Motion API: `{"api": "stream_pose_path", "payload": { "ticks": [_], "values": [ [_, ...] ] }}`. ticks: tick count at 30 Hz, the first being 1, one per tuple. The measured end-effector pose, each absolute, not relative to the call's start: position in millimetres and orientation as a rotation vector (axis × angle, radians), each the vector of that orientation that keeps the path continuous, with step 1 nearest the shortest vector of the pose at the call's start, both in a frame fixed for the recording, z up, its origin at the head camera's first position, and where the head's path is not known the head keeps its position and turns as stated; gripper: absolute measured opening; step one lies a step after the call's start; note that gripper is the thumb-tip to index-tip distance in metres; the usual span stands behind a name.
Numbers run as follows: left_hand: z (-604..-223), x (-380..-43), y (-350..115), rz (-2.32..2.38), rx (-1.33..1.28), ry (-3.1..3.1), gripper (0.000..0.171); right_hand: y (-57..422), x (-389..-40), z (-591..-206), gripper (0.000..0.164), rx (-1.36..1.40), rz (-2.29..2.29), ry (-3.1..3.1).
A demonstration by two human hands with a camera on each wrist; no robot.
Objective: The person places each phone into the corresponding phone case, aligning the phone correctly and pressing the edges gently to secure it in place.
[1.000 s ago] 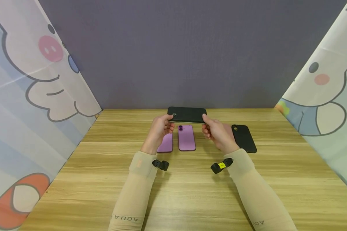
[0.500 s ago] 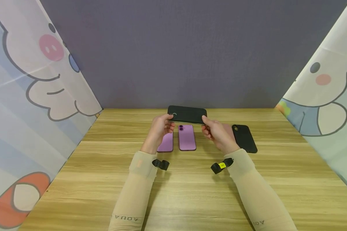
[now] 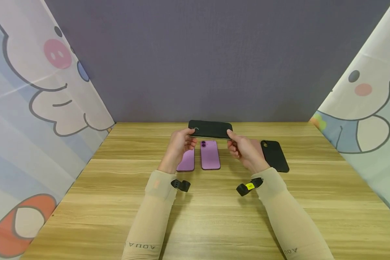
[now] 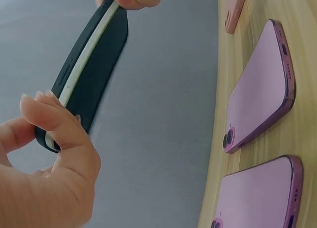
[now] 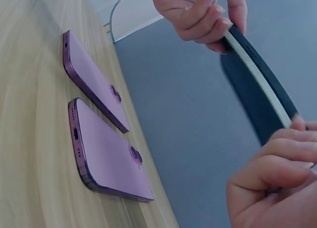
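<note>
Both hands hold one phone in a black case (image 3: 210, 129) crosswise above the wooden table (image 3: 214, 216). My left hand (image 3: 178, 145) pinches its left end, by the camera hole. My right hand (image 3: 244, 148) pinches its right end. In the left wrist view the phone's pale edge (image 4: 84, 55) shows inside the black case, with my left hand's fingers (image 4: 49, 124) curled on the near end. The right wrist view shows the same pale strip in the case (image 5: 257, 84) and my right hand's fingers (image 5: 282, 156) on it.
Two purple phones (image 3: 209, 155) (image 3: 186, 160) lie face down on the table under the held phone. An empty black case (image 3: 274, 155) lies to the right. A pinkish phone (image 4: 233, 13) lies farther right, mostly hidden behind my right hand in the head view.
</note>
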State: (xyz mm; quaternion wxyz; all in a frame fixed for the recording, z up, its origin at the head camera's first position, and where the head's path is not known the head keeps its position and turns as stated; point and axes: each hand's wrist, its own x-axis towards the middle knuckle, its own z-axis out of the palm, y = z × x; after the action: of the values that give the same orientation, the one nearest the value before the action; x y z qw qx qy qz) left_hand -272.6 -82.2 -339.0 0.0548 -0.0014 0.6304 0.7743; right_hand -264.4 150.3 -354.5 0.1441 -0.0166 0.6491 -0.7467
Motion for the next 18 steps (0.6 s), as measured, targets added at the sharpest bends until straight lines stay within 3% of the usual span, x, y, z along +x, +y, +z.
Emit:
{"api": "stream_pose_path", "payload": {
  "ticks": [11,18],
  "values": [
    [-339.5,-272.2,-80.2,2.363,0.002,1.91,0.02,149.3,-265.5,-351.7,0.051,-0.026,-2.166,1.786],
    [-339.6,-272.1,-79.6,2.353,0.005,1.932,0.021,149.8,-265.0,-351.7,0.044,-0.019,-2.161,1.751]
  ]
}}
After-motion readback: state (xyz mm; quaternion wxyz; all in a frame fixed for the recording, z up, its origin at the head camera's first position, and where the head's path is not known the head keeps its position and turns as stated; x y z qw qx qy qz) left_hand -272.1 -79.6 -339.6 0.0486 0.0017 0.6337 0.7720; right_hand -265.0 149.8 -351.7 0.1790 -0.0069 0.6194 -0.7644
